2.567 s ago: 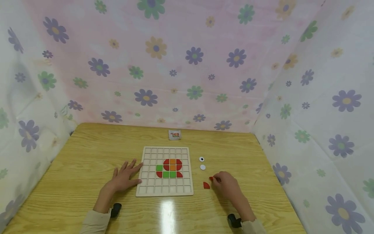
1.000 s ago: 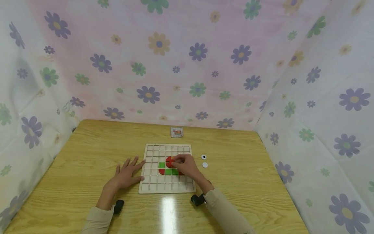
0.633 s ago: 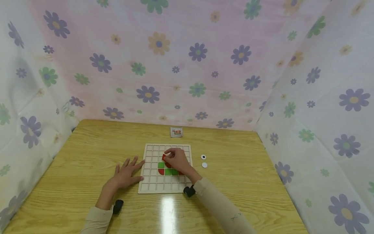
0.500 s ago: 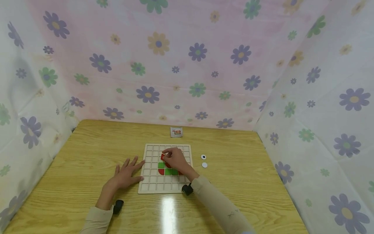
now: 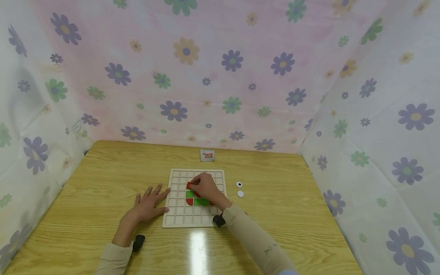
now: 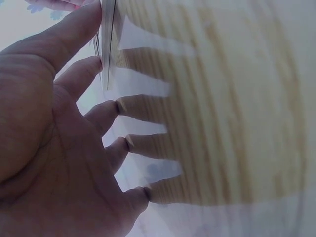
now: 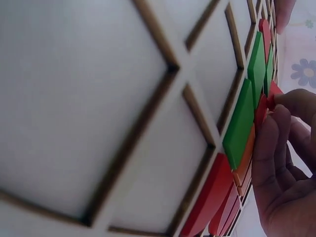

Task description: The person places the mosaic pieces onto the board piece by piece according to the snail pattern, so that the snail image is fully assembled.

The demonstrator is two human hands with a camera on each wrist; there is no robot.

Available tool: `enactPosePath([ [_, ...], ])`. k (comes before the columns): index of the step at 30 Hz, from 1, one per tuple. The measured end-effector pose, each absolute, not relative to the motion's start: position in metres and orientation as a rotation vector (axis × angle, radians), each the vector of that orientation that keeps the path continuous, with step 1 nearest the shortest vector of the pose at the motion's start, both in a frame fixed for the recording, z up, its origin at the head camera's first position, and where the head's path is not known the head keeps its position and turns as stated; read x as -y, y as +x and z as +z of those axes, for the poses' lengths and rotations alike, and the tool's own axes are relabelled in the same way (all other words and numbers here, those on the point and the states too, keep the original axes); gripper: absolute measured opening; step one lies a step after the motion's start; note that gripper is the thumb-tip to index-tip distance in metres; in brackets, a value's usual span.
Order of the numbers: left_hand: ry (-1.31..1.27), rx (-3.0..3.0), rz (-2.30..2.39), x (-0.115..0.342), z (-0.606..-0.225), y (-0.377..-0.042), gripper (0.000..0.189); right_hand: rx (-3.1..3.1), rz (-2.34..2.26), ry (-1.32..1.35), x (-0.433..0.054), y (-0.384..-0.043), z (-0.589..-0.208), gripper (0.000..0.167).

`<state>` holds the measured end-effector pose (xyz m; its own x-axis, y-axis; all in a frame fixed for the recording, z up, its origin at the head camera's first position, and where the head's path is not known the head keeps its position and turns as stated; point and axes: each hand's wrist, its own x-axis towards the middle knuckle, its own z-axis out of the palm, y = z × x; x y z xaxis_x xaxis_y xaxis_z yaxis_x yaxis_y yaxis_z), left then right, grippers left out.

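Thumb and fingertips of my right hand (image 5: 206, 188) pinch a small red tile (image 5: 188, 185) over the wooden grid board (image 5: 203, 220), just above a green square tile (image 5: 190, 194). In the right wrist view the pinched red tile (image 7: 274, 92) stands tilted at the grid, beside other tiles. My left hand (image 5: 146, 206) rests with spread fingers on the table, index finger and thumb touching the board's left edge. A red tile (image 5: 190, 201) and green tiles (image 5: 201, 201) sit in the row below. My right hand covers most of the other laid tiles in the head view.
Right of the board lie a white disc with a black dot (image 5: 239, 184) and a plain white disc (image 5: 240, 194). Behind the board is a small picture card (image 5: 207, 155). A red bit (image 5: 245, 213) peeks out beside the right sleeve. Flowered cloth surrounds the wooden table (image 5: 292, 229).
My right hand has picked up a red tile from the table right of the board, carried it left over the grid, and shifted it slightly further left. My left hand stays at the board's edge.
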<state>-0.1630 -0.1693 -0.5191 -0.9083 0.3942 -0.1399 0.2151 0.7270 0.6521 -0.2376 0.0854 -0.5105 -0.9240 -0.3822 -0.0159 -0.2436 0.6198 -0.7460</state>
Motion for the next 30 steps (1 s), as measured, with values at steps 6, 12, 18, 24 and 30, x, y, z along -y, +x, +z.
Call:
enactPosePath([
  [6,0.438,-2.649,0.931,0.165,-0.507,-0.16,0.073,-2.663,-1.21,-0.516,-0.086,-0.239,-0.51,0.014],
  [12,0.446,-2.656,0.914,0.164,-0.505,-0.159,0.072,-2.654,-1.246,-0.495,-0.086,-0.238,-0.511,0.013],
  [18,0.453,-2.655,0.911,0.165,-0.505,-0.159,0.072,-2.592,-1.282,-0.489,-0.086,-0.239,-0.513,0.015],
  [24,0.445,-2.655,0.913,0.166,-0.505,-0.159,0.073,-2.551,-1.241,-0.5,-0.087,-0.241,-0.51,0.015],
  [30,0.456,-2.674,0.913,0.166,-0.505,-0.16,0.072,-2.594,-1.199,-0.502,-0.085,-0.24,-0.51,0.015],
])
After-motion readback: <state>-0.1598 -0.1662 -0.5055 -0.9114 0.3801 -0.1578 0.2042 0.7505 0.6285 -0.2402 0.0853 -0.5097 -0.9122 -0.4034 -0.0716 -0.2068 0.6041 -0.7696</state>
